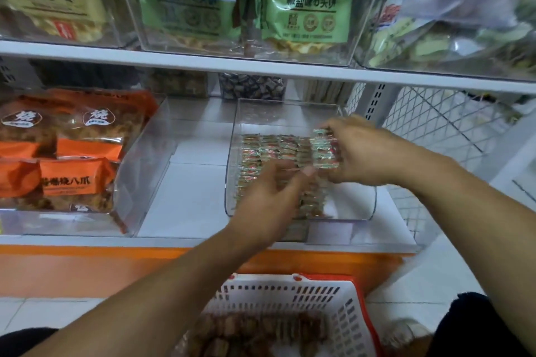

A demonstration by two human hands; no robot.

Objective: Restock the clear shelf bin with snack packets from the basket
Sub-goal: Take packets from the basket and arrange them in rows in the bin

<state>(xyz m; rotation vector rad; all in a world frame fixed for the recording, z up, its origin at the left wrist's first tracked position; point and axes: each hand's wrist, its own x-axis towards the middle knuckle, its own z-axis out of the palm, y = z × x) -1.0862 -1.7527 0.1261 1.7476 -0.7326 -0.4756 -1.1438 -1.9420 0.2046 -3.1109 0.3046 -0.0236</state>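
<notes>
Clear bin [359,206]: on the lower shelf [188,200], rows of small snack packets [269,148] inside, filling the left and rear.
Right hand [362,153]: over the bin, fingers curled round a stack of packets [323,149].
Left hand [266,197]: fingers loosely bent, resting on the packet rows; grip cannot be told, blurred.
Basket [333,298]: white, red-rimmed, on the floor below, brown packets [255,330] inside.

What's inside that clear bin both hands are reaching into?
Rows of small snack packets fill the clear bin. The left hand and right hand cover some, so its floor beneath stays hidden.
</notes>
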